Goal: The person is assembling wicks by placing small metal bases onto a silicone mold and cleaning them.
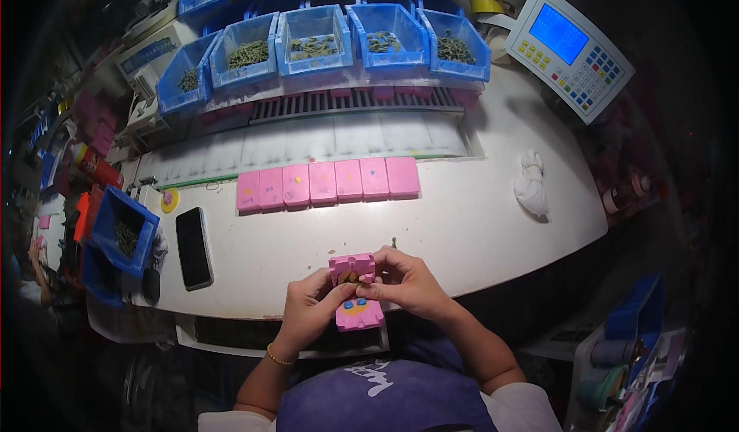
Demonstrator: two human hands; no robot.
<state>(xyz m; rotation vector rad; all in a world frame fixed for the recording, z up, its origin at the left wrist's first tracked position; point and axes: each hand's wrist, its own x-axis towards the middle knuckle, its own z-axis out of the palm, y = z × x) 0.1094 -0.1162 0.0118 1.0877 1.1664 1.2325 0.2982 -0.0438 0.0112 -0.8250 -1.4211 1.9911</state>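
Your left hand and right hand are both gripping a small pink block fixture, fingertips pinching at a dark part seated in its upper half; you are holding it just off the near edge of the white workbench. Farther in, a row of pink blocks is lying across the middle. A black phone is resting toward the left edge, a white cloth toward the right. Blue bins of dark green parts are lining the far edge.

Pink block partly hidden by fingers, bin contents too small to tell
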